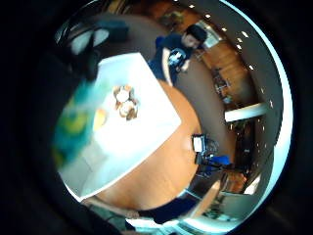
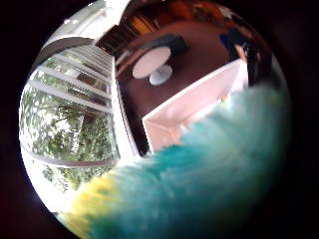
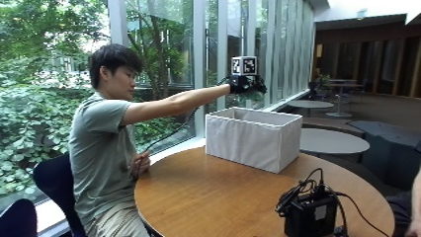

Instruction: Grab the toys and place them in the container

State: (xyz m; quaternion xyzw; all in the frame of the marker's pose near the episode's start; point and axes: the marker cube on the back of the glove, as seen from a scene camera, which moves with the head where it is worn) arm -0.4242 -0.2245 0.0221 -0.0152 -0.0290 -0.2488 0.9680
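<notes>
The person's gloved right hand (image 3: 247, 85) is stretched out above the white fabric box (image 3: 253, 138) on the round wooden counter (image 3: 217, 197). Its grip is closed around a fuzzy teal and yellow toy (image 2: 209, 184), held over the box's opening. Two small toys (image 1: 126, 102) lie inside. A black device (image 3: 309, 213) sits near, at the counter's right edge.

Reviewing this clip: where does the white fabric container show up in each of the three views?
Outside view: the white fabric container stands on the round wooden table, below the gloved right hand.
Little finger side palm view: seen from above, open, toys inside.
Thumb side palm view: its rim and wall show beside the teal plush toy.
Shared landmark: the container itself.
</notes>
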